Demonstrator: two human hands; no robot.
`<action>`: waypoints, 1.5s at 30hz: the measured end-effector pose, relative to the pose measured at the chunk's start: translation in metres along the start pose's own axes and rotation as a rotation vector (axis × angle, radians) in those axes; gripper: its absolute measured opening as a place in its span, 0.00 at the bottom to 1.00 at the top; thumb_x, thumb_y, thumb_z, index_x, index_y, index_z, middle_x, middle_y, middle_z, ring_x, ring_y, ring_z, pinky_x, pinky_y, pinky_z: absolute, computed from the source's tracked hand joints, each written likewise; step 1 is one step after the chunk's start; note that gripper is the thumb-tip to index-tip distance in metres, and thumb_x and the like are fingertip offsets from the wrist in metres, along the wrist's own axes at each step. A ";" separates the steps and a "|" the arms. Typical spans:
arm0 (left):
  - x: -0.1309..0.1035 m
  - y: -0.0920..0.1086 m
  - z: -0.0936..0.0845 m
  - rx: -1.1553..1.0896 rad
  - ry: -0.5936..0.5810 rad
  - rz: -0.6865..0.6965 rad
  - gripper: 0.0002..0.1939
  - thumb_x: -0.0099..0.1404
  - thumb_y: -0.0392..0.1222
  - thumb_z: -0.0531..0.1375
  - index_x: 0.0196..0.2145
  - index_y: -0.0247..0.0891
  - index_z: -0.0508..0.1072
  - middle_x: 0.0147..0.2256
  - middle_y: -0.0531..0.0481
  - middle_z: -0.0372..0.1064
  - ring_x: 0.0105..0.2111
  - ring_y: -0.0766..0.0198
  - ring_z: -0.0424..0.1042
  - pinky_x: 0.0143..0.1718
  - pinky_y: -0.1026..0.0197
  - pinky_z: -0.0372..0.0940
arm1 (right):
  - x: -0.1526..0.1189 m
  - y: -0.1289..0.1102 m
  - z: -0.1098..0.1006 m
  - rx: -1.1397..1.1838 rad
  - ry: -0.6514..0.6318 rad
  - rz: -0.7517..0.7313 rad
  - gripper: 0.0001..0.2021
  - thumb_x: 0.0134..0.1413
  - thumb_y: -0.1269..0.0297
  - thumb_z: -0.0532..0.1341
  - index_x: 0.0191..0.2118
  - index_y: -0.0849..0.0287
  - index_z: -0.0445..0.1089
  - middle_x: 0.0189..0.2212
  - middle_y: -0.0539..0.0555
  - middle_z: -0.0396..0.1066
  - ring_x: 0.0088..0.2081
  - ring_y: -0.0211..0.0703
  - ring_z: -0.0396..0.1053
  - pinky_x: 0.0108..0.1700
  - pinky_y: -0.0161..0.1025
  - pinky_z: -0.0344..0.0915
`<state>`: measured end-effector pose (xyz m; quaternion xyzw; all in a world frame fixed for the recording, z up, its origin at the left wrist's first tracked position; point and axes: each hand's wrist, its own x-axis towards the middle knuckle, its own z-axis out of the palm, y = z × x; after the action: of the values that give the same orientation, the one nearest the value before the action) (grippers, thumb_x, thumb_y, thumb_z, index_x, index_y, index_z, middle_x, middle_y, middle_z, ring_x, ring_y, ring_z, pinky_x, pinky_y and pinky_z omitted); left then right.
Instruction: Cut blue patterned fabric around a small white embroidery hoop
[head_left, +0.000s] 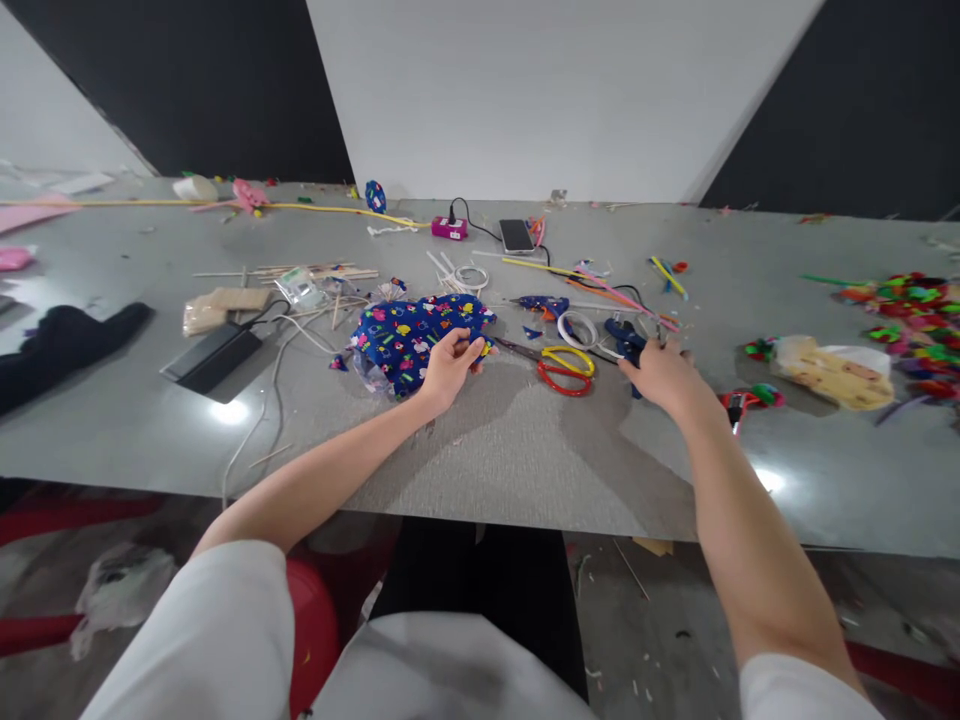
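Observation:
My left hand [448, 375] is closed in a pinch on a small piece of blue patterned cloth [489, 347], just above the table. Beside and behind it lies a larger blue cloth [401, 330] printed with colourful figures. My right hand [666, 378] is closed round a dark blue tool [626, 338]; the fingers hide much of it, and its kind cannot be made out. Between my hands rest scissors [566, 375] with one yellow and one red handle. A roll of white tape [577, 328] and a glue gun [541, 304] with patterned blue covering lie behind them.
At the back are a phone [516, 236] and a purple power socket [448, 228]. Wooden sticks [315, 272], a black box [217, 358] with a cable and dark cloth [67, 345] lie left. Colourful pipe cleaners [919, 310] and a yellow packet [832, 372] are right.

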<state>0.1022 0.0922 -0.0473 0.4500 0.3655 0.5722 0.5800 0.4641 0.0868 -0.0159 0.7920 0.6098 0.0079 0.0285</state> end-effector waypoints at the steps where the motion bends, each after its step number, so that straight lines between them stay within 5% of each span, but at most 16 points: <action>1: 0.000 0.000 0.000 0.001 0.000 -0.003 0.22 0.63 0.55 0.72 0.39 0.41 0.65 0.29 0.53 0.76 0.22 0.71 0.66 0.24 0.66 0.62 | 0.000 0.001 0.000 0.011 0.011 -0.010 0.34 0.68 0.46 0.56 0.66 0.73 0.61 0.63 0.84 0.60 0.62 0.82 0.64 0.56 0.68 0.66; 15: -0.002 0.005 0.003 -0.013 0.017 -0.056 0.25 0.59 0.56 0.74 0.38 0.40 0.66 0.32 0.52 0.78 0.23 0.69 0.72 0.28 0.63 0.69 | -0.013 -0.018 -0.016 0.207 0.389 -0.158 0.36 0.72 0.47 0.50 0.71 0.74 0.53 0.63 0.82 0.59 0.65 0.76 0.60 0.63 0.64 0.60; 29: -0.002 0.003 0.001 -0.024 -0.003 -0.050 0.24 0.58 0.52 0.75 0.41 0.40 0.67 0.28 0.56 0.75 0.24 0.65 0.77 0.30 0.60 0.73 | -0.016 -0.022 -0.013 0.087 0.169 -0.130 0.32 0.71 0.47 0.52 0.65 0.71 0.63 0.57 0.81 0.65 0.59 0.78 0.65 0.53 0.64 0.69; 35: -0.003 0.000 0.000 -0.003 -0.020 -0.022 0.23 0.59 0.51 0.74 0.41 0.40 0.68 0.28 0.55 0.75 0.24 0.65 0.77 0.29 0.61 0.72 | -0.011 -0.027 -0.013 0.272 0.317 -0.152 0.34 0.69 0.49 0.55 0.69 0.71 0.60 0.64 0.80 0.62 0.66 0.76 0.59 0.63 0.66 0.61; 39: -0.002 -0.004 0.000 -0.016 -0.022 0.000 0.22 0.58 0.48 0.74 0.41 0.39 0.68 0.31 0.52 0.79 0.29 0.66 0.78 0.37 0.60 0.74 | -0.013 -0.032 -0.020 0.540 0.368 -0.414 0.32 0.69 0.46 0.56 0.70 0.60 0.62 0.64 0.69 0.67 0.66 0.64 0.64 0.67 0.61 0.61; 45: -0.001 -0.003 -0.001 -0.009 -0.022 -0.001 0.21 0.59 0.46 0.74 0.42 0.40 0.68 0.31 0.53 0.78 0.30 0.66 0.78 0.39 0.61 0.73 | -0.043 -0.062 -0.028 0.723 0.262 -0.759 0.32 0.69 0.45 0.60 0.72 0.52 0.61 0.65 0.62 0.67 0.66 0.59 0.66 0.69 0.59 0.63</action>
<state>0.1016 0.0916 -0.0506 0.4533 0.3567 0.5685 0.5866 0.3915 0.0625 0.0099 0.4677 0.8153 -0.1147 -0.3215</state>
